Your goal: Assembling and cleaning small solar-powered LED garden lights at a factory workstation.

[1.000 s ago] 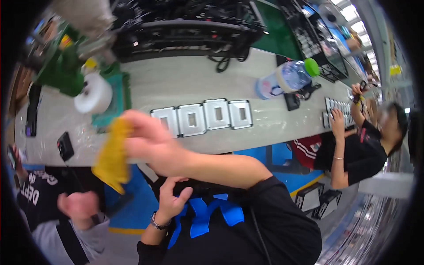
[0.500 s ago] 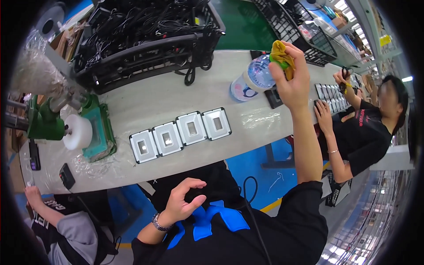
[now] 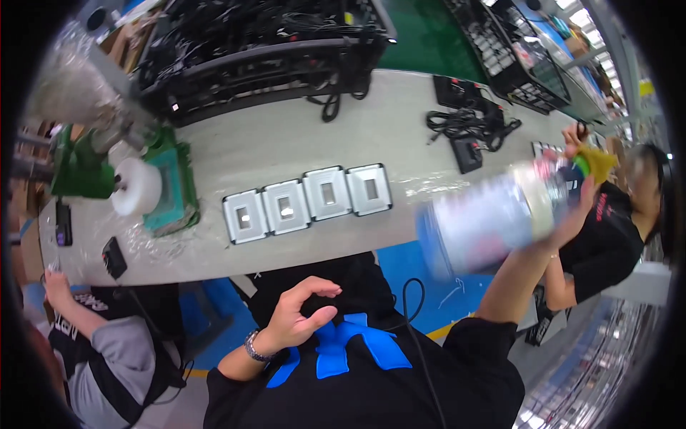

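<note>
My right hand grips a large clear plastic bottle near its neck, at the right, past the table's near edge. The bottle is smeared by motion and lies tilted, its bluish base toward the lower left. A yellow cloth and something green show at the neck end. My left hand hangs in front of my body, thumb and fingers apart, holding nothing. Several square floodlight-like units with pale frames stand in a row on the table, beyond my left hand.
A black crate of cables stands at the back. Black adapters with cords lie on the table. A green press is at the left. Co-workers sit at the right and the lower left.
My right hand has swung the bottle toward me and to the right, off the table, uncovering the adapters and cords. My left hand has hardly moved. The view has shifted slightly.
</note>
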{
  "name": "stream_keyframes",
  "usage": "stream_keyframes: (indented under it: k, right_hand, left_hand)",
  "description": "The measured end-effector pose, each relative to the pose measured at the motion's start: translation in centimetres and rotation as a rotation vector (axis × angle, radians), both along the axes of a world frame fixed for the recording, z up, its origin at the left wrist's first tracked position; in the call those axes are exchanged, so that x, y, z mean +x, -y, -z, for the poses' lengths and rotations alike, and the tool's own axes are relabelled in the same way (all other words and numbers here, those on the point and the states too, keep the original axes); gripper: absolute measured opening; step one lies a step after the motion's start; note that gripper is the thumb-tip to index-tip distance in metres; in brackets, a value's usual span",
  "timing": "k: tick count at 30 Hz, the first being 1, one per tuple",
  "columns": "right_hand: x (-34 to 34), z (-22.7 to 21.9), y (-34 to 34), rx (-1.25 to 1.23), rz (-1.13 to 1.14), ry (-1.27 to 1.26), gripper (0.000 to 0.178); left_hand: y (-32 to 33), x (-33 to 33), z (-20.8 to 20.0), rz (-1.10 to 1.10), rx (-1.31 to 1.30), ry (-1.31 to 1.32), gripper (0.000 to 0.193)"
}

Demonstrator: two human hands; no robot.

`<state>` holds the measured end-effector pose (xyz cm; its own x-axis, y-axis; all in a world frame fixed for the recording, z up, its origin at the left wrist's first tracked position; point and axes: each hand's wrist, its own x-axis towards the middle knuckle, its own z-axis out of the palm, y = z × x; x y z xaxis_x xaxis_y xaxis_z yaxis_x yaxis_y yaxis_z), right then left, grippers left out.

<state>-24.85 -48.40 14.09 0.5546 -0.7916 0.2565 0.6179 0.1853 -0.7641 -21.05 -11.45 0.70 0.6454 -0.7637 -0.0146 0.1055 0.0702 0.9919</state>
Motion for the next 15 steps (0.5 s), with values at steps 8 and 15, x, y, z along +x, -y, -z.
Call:
stream_keyframes:
  k: [8,15]
  right_hand:
    - [-15.3,10.8,-5.2,0.775,-0.438,0.038,0.045]
    - [-15.0,14.3,-3.6,0.982,-0.349,-0.093,0.042]
  left_hand:
    - [1.4,1.1,-0.6,0.091,-0.132,-0.108,0.029]
    - [2.3,2.6,-2.1,0.128,-0.169,0.067,0.034]
